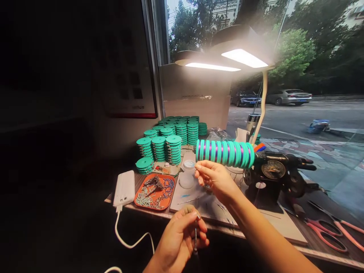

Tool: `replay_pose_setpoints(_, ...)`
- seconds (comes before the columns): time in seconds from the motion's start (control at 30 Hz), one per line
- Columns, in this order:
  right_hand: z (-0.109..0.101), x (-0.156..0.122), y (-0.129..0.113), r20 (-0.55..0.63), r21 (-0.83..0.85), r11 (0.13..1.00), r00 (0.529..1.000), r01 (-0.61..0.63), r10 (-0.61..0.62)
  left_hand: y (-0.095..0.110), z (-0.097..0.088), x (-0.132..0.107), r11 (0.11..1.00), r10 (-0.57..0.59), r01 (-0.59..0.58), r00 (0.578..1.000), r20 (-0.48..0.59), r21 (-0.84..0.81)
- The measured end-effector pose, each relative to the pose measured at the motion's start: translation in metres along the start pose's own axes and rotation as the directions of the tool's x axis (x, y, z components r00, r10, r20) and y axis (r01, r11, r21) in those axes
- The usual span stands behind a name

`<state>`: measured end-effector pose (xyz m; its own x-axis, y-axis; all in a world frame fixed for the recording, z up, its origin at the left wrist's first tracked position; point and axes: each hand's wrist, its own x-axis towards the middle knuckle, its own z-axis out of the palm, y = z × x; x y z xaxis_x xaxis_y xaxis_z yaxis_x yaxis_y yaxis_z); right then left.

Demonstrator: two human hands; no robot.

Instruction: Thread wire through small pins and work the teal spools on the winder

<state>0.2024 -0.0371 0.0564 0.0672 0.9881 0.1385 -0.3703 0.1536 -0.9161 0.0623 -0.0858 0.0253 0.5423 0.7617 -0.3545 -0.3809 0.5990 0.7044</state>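
Low in the head view, my left hand [183, 237] is closed in a pinch on a thin, silvery strand [195, 239] that hangs below the fingertips; its exact kind is too small to tell. Higher up, my right hand [214, 178] pinches thumb against fingers, just under the left end of a row of teal spools [224, 152]. Whatever lies between those fingertips is too fine to make out. Purple and dark bands show between the spools, which sit sideways on the shaft of a black hand-crank winding machine [273, 170].
Stacks of teal spools [173, 149] stand at the back left. An orange tray [155, 192] holds small metal and blue pieces, beside a white power bank [124, 188] with a cable. Scissors [327, 231] lie at right. A lamp [224, 60] hangs above; clear round containers [187, 178] stand mid-table.
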Motion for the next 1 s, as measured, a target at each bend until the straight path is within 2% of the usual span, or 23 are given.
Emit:
replay_pose_setpoints(0.27,0.003,0.001,-0.001,-0.010,0.014,1.000,1.000,-0.012,0.012,-0.004,0.004,-0.001,0.999,0.010,-0.015,0.992,-0.129,-0.040)
replay_pose_setpoints(0.47,0.002,0.001,-0.001,-0.009,0.004,1.000,1.000,-0.012,0.012,-0.009,0.003,-0.004,0.996,0.010,-0.022,0.991,-0.131,-0.090)
replay_pose_setpoints(1.0,0.001,0.000,0.000,-0.012,-0.008,1.000,1.000,-0.003,0.003,-0.010,0.002,-0.006,0.996,0.014,-0.023,0.994,-0.104,-0.091)
